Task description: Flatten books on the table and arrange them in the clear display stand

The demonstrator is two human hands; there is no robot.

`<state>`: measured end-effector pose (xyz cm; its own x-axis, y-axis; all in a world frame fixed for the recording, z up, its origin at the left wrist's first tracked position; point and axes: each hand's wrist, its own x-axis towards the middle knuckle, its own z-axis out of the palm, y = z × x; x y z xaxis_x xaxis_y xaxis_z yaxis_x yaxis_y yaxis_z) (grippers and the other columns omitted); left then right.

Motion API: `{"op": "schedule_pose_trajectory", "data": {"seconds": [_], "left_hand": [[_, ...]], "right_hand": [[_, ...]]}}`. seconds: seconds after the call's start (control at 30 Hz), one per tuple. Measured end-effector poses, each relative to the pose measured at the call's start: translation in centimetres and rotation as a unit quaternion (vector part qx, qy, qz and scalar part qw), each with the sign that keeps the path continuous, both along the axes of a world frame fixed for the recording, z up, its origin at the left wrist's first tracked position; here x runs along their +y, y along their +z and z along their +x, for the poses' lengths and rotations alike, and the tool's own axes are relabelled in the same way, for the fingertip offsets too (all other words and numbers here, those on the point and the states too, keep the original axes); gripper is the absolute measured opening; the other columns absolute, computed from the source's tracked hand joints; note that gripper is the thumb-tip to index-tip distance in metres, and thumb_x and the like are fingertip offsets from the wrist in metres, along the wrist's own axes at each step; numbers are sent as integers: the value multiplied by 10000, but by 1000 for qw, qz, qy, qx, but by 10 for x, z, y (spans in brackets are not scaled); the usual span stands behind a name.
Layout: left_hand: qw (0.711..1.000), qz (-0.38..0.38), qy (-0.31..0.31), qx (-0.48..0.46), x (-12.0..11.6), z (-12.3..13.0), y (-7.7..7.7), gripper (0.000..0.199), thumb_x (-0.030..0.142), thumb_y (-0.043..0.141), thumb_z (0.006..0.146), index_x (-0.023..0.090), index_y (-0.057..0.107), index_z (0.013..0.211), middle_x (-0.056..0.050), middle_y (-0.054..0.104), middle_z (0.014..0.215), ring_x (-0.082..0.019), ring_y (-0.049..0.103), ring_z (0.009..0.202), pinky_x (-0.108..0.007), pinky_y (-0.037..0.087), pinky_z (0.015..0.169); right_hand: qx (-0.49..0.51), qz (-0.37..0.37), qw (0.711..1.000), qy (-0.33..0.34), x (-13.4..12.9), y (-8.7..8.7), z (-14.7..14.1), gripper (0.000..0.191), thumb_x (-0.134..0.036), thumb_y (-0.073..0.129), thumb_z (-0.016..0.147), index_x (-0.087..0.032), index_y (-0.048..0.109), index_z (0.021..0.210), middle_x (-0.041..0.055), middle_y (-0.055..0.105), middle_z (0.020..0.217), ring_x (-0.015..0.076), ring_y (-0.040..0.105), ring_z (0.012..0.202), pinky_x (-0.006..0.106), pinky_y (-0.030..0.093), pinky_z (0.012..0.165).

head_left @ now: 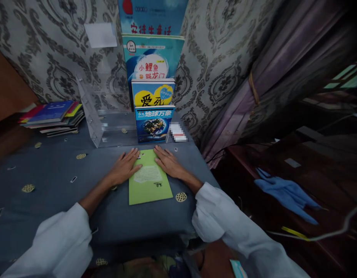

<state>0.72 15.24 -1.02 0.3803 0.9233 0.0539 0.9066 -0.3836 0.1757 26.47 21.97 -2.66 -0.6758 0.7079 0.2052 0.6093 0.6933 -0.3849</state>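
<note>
Plainly, a dark cloth-covered table [56,175] spreads widest, with a clear rack [90,112] near the wall holding upright books [153,125] in rising rows. Just in front of the rack, a green book [151,191] lies flat on the cloth. The left hand [124,168] and right hand [168,163] rest on its opposite sides toward the far end, fingers extended, neither grasping anything.

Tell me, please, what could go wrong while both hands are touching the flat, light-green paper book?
The far edge of the light-green paper book lies near the clear plastic stand, so a forward push might disturb the upright blue book with a globe picture.
Uneven pressure from the left hand and right hand could turn it askew on the grey-blue patterned cloth.
</note>
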Motion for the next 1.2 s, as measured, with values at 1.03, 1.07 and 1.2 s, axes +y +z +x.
{"op": "schedule_pose_trajectory", "data": {"seconds": [1.03,1.07,1.2], "left_hand": [[988,-18,-138,61,-9,22,15,835,679,141,1020,120,94,1638,-152,161,1691,-279,111,1579,-489,58,1277],[987,-19,-147,65,-10,25,17,840,681,143,1019,113,99,1636,-156,159,1690,-279,108,1579,-484,51,1278],[984,-20,-163,75,-13,33,23,834,679,144,1021,115,105,1635,-162,169,1687,-272,107,1579,-473,33,1279]], "right_hand": [[49,-33,998,2,8,3,2,531,-419,283,1075,-176,485,1501,117,434,1601,233,380,1500,508,291,1240],[55,-38,998,2,8,4,2,542,-437,267,1077,-179,488,1500,114,443,1596,229,384,1499,504,292,1240],[68,-53,996,3,9,6,2,597,-491,238,1075,-155,480,1506,126,458,1584,232,375,1503,490,285,1245]]}}
